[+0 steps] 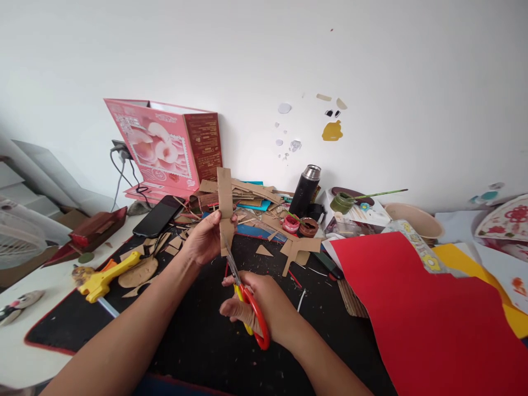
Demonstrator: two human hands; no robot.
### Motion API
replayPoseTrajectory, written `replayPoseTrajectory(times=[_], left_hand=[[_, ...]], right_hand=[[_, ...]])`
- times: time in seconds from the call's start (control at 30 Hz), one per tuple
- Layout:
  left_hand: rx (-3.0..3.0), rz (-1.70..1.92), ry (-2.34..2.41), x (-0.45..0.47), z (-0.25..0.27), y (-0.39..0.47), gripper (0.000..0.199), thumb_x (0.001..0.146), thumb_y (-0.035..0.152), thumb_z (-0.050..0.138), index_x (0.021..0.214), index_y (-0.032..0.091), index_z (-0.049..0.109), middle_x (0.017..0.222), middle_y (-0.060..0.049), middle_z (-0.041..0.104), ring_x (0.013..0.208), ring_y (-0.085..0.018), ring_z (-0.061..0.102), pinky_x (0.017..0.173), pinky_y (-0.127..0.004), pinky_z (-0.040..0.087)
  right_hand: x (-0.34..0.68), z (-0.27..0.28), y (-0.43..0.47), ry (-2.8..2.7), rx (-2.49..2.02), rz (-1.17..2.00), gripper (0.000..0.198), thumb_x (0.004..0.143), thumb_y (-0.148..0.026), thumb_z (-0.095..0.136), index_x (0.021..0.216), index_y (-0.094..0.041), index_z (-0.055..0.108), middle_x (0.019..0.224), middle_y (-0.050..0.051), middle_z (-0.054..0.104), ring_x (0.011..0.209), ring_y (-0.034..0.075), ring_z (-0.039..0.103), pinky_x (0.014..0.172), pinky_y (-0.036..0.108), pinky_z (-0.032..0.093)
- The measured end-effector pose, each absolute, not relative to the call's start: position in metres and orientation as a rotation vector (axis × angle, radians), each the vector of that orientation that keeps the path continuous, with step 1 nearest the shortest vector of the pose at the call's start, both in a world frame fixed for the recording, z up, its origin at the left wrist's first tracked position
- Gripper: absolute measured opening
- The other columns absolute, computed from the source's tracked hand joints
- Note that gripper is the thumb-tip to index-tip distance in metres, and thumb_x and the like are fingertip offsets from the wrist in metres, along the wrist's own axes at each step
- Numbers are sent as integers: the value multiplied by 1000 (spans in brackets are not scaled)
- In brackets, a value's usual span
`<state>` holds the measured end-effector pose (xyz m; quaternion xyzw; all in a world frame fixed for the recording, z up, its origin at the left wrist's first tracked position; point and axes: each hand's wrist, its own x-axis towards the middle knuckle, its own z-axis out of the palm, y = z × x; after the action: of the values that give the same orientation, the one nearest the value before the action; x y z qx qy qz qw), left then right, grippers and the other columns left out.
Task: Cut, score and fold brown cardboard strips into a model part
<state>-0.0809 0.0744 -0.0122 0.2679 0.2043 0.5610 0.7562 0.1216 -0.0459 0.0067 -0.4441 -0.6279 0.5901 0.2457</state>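
Observation:
My left hand [207, 237] pinches a narrow strip of brown cardboard [225, 192] and holds it upright above the black mat [198, 341]. In my right hand [264, 302] is a pair of scissors [259, 319] with red and yellow handles. Their blades point up and meet the strip's lower end, just below my left fingers. Whether the blades are fully closed is hard to make out. Right of the hands lie crossed cardboard strips [299, 250] and a small cardboard triangle [264, 251].
A yellow glue gun [108, 276] and a black phone [159, 215] lie at left. Behind are cardboard scraps [256, 192], a pink box [159, 143], a black flask [305, 190] and paint jars [291, 223]. Red paper [433, 308] covers the right side.

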Motion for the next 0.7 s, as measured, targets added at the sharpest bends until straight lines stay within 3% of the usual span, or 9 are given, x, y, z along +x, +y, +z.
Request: replayPoseTrajectory(times=[0.13, 0.33, 0.57, 0.7], left_hand=[[594, 1213, 441, -81, -13, 74, 38, 83, 23, 92, 114, 11, 74, 94, -8, 78, 79, -19, 77, 74, -28, 66], [603, 1199, 436, -78, -12, 74, 41, 83, 27, 92, 116, 14, 72, 92, -5, 77, 77, -17, 76, 72, -28, 66], [597, 1199, 444, -76, -15, 75, 48, 75, 28, 98, 112, 11, 73, 89, -4, 77, 73, -18, 76, 68, -29, 68], [596, 1196, 438, -76, -15, 75, 46, 78, 26, 95, 116, 12, 73, 89, -4, 77, 72, -17, 75, 66, -26, 66]], right_hand=[[119, 3, -48, -1625, -1209, 1687, 76, 76, -81, 86, 117, -18, 72, 67, -5, 63, 48, 14, 61, 47, 23, 46], [117, 4, -49, -1604, -1255, 1616, 53, 91, -72, 78, 96, -21, 68, 54, -8, 53, 40, 12, 51, 41, 21, 39], [115, -1, -48, -1756, -1298, 1396, 39, 100, -59, 74, 89, -21, 68, 54, -5, 55, 47, 14, 54, 52, 25, 37], [113, -1, -50, -1798, -1263, 1240, 33, 103, -47, 72, 83, -21, 66, 61, -3, 56, 55, 14, 51, 57, 26, 35]])
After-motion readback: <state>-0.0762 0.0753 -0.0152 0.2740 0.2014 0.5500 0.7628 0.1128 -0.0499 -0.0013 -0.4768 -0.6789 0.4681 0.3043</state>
